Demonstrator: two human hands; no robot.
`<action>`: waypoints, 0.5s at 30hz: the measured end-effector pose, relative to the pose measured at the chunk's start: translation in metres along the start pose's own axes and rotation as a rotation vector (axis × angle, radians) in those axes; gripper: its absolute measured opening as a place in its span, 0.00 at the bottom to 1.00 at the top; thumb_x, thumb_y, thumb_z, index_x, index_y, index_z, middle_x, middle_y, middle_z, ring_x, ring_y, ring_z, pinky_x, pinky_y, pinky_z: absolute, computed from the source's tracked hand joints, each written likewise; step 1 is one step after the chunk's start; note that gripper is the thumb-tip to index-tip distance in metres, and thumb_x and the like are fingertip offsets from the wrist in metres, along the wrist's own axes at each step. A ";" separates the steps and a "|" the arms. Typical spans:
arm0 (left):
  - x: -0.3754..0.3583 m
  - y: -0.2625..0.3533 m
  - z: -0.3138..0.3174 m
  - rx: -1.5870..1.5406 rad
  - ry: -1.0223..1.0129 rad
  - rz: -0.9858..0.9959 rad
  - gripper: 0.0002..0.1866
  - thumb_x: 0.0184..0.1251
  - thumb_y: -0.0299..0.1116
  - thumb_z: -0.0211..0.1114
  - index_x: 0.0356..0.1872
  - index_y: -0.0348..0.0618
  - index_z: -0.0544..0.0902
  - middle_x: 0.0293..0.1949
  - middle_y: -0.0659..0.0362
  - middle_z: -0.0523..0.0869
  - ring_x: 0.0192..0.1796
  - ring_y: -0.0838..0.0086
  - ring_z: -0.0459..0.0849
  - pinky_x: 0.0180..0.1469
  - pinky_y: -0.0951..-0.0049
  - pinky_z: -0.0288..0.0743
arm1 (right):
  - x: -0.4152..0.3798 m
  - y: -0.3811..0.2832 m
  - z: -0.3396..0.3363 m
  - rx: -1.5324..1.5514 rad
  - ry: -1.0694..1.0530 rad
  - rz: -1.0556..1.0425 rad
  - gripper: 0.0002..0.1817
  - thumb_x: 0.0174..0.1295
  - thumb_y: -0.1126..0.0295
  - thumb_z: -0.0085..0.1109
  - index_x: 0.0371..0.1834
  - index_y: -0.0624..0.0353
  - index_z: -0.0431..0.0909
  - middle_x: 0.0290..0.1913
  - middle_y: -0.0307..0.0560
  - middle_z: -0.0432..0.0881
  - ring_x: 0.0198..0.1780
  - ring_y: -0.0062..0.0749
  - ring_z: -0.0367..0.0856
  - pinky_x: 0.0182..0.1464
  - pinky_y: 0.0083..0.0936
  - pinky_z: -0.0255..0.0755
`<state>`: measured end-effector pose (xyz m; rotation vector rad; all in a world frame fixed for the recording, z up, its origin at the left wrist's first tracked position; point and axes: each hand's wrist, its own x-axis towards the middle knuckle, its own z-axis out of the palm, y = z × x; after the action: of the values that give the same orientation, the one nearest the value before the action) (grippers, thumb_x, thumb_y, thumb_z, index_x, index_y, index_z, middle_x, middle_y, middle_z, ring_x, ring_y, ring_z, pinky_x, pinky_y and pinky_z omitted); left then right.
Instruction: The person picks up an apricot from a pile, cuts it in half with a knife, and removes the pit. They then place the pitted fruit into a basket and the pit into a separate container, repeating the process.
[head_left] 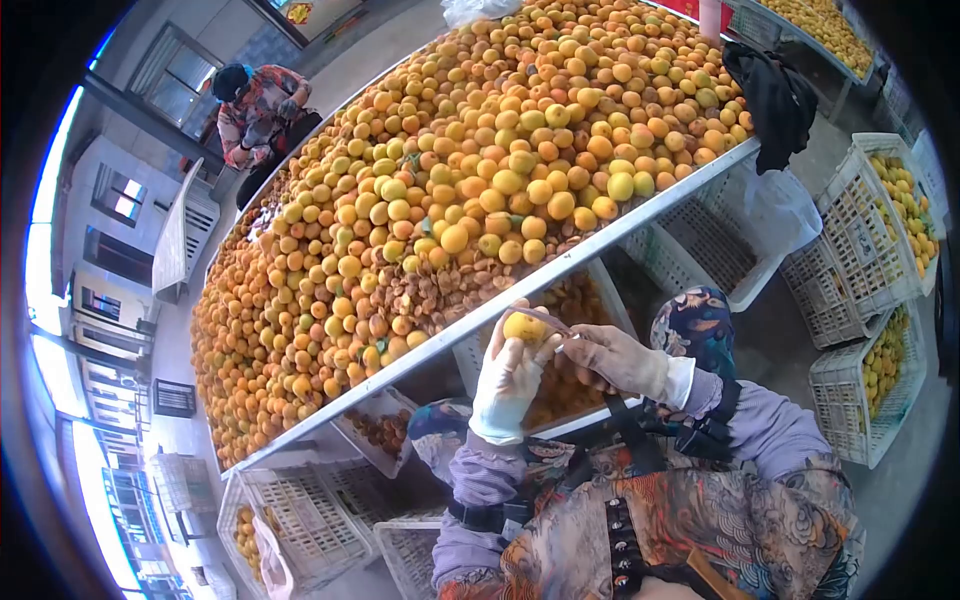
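My left hand, in a white glove, is closed around a yellow apricot just past the table's near edge. My gloved right hand is closed on a small knife, whose thin dark blade lies against the apricot; its handle is mostly hidden in the fingers. Below both hands is a crate with orange-brown fruit pieces in it. On the table in front lie a brown heap of pits or cut pieces and a great pile of whole apricots.
The table's metal edge runs diagonally before me. Plastic crates stand at lower left, and stacked crates of fruit at right. A black garment hangs over the table corner. Another person sits across the table.
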<state>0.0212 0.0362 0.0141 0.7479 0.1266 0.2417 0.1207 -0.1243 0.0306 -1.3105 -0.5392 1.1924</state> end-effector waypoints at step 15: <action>-0.029 -0.022 -0.005 -0.176 -0.005 0.031 0.31 0.66 0.40 0.61 0.66 0.40 0.61 0.62 0.50 0.71 0.63 0.60 0.70 0.67 0.61 0.61 | -0.008 0.024 0.026 -0.299 0.181 -0.138 0.18 0.67 0.57 0.53 0.44 0.64 0.73 0.28 0.41 0.78 0.30 0.24 0.74 0.34 0.26 0.69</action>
<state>-0.0040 0.0159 -0.0039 0.5753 0.0875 0.2770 0.0870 -0.1241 0.0173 -1.5897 -0.6822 0.8921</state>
